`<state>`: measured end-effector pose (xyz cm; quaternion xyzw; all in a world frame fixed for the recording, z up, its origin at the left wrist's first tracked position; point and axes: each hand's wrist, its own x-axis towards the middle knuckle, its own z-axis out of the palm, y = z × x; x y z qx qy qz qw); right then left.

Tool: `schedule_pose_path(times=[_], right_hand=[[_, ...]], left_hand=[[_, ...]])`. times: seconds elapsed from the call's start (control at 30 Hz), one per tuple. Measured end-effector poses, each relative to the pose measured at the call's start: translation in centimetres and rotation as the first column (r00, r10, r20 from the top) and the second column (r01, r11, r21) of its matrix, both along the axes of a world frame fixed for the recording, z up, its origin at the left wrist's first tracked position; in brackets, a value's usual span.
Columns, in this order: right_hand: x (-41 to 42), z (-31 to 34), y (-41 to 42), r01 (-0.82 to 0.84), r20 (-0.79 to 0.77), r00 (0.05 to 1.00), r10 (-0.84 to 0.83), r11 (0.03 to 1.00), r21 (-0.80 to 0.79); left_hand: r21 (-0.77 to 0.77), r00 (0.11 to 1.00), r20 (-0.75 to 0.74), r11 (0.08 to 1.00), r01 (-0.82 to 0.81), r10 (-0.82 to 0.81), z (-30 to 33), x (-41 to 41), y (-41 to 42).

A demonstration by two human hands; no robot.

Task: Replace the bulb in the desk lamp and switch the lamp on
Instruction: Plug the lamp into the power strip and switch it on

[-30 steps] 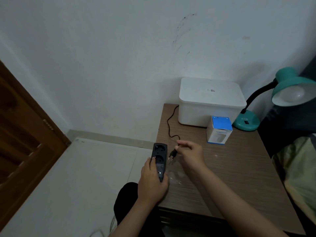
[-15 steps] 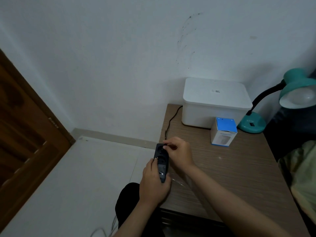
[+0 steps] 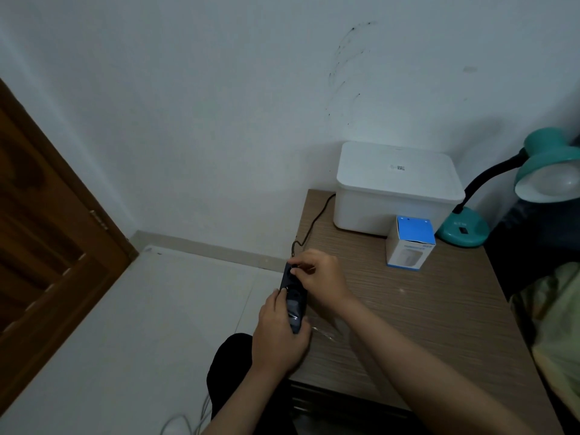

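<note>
1. The lamp [image 3: 533, 189] stands at the table's [image 3: 423, 309] far right corner, base just right of the white box [image 3: 395, 186]. A pale bulb [image 3: 555, 183] sits in its teal shade, unlit.
2. Its black cord [image 3: 314, 221] runs from behind the box's left side, along the table's left edge, toward the hands.
3. The power strip [image 3: 293, 296] is at the table's left edge, nearer than the box. The left hand [image 3: 276, 334] grips its near end, fingers curled round it, thumb on top.
4. The right hand [image 3: 320, 277] is over the strip's far socket, thumb and fingers pinching something small there. This looks like the cord's plug, though the fingers hide it.
5. The step seems to be plugging in. To do it well, brace the strip firmly with the left hand, square the pins to the holes, and push straight in without rocking. Fingertips should stay clear of the pins.
6. I cannot tell whether the plug is fully seated.
7. A blue-topped carton [image 3: 411, 243] stands just in front of the box, probably the bulb's packaging.
8. The base switch near the box remains to be pressed.
</note>
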<state>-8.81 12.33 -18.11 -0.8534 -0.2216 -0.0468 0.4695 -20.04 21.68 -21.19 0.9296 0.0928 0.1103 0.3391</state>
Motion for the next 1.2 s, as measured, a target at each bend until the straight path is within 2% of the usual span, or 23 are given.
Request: schedule_pose_path(times=[0.17,0.33,0.6,0.8,1.0,1.1,1.2], right_hand=[[0.1,-0.2,0.6,-0.034,0.075,0.996,0.044,0.992,-0.123],[0.5,-0.9,-0.3,0.053,-0.037,0.998,-0.054,0.998,-0.015],[0.8,-1.6,-0.3,0.037,-0.129,0.991,-0.034,0.999,0.021],[0.5,-1.4,-0.2,0.02,-0.12,0.993,-0.019,1.0,0.002],[-2.1,-2.0,-3.1,0.044,-0.14,0.99,-0.033,0.996,0.074],[-3.7,-2.6,-6.6,0.09,-0.111,0.99,-0.083,0.994,0.058],[-4.8,-3.6,-11.0,0.193,-0.068,0.979,-0.19,0.981,0.03]], left_hand=[[-0.008,1.0,0.001,1.0,-0.002,0.002,0.0,-0.1,0.0],[-0.013,1.0,0.015,1.0,-0.012,0.012,0.0,0.0,0.1],[0.001,1.0,0.022,1.0,-0.01,0.01,-0.2,0.2,0.1],[0.005,1.0,0.013,1.0,-0.005,0.005,-0.1,0.1,0.1],[0.029,1.0,-0.03,1.0,-0.004,0.005,0.0,0.2,0.3],[0.124,0.998,-0.05,0.992,-0.024,0.03,0.4,0.3,0.1],[0.243,0.999,0.002,0.969,-0.035,0.035,0.5,0.5,-1.8]])
